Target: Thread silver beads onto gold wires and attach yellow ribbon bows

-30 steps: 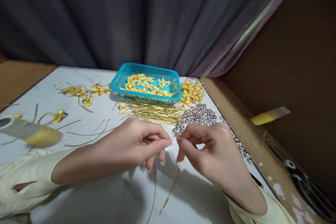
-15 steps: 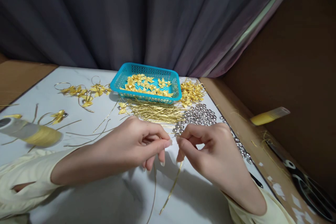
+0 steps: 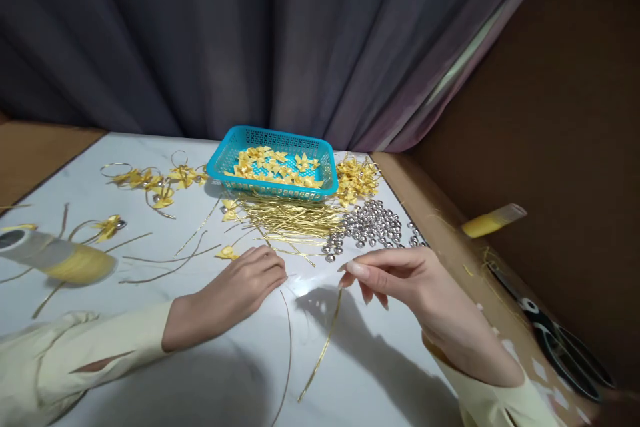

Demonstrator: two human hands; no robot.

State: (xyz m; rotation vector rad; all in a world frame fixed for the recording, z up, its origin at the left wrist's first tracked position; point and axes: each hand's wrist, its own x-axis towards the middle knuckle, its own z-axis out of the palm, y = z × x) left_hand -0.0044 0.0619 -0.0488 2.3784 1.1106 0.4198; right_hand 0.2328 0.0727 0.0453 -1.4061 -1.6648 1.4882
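My right hand (image 3: 395, 277) pinches the upper end of a gold cord (image 3: 321, 357), which hangs down and to the left over the white tabletop (image 3: 165, 320). Low over the table, my left hand (image 3: 250, 280) has its fingers bent together, their tips turned down and mostly hidden; what they hold, if anything, cannot be made out. Just behind its knuckles lies a yellow ribbon flower (image 3: 227, 252). A thin brown cord (image 3: 289, 353) curves between the two hands. Behind them are a bundle of gold cords (image 3: 295, 217) and a pile of silver beads (image 3: 375, 221).
A blue basket (image 3: 273, 189) of yellow flowers stands at the back, with more flowers (image 3: 357, 180) beside it. Flowers with loops (image 3: 183, 177) and a thread spool (image 3: 75, 260) are at left. Scissors (image 3: 560, 347) and a yellow tube (image 3: 495, 220) are at right.
My hands have moved apart. The left one has dropped left toward the tabletop, its fingers now turned down; the right one still pinches the gold cord. A yellow flower shows behind my left hand.
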